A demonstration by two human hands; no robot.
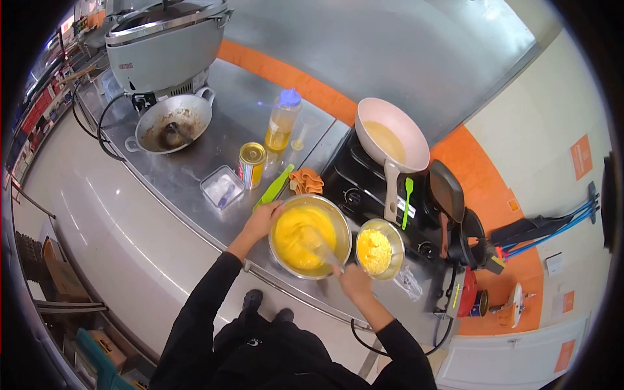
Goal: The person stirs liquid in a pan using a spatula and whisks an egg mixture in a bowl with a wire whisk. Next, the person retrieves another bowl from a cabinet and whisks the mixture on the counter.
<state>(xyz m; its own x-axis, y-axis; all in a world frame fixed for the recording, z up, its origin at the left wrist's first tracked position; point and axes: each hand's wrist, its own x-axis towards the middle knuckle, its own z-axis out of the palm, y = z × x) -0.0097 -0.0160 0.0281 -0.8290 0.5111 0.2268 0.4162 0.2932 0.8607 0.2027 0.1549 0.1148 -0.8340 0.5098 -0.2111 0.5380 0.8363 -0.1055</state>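
Observation:
A large metal bowl (345, 227) of yellow liquid stands at the counter's front edge. My left hand (263, 220) holds its left rim, fingers closed on the edge. My right hand (354, 283) is closed round the handle of a whisk (318, 247), whose head sits in the yellow liquid and is smeared by motion. Just right of the large bowl is a smaller metal bowl (400, 246) with a yellow and pale crumbly mix (375, 250). A green-handled utensil (275, 185) and a crumpled orange cloth (306, 181) lie behind the large bowl.
A pink pan (416, 140) with liquid and a green spatula (408, 195) sit on the black stove (344, 170). Left are a yellow can (251, 170), an oil bottle (281, 127), a tub of white powder (218, 185), a used wok (153, 130) and a large cooker (169, 55).

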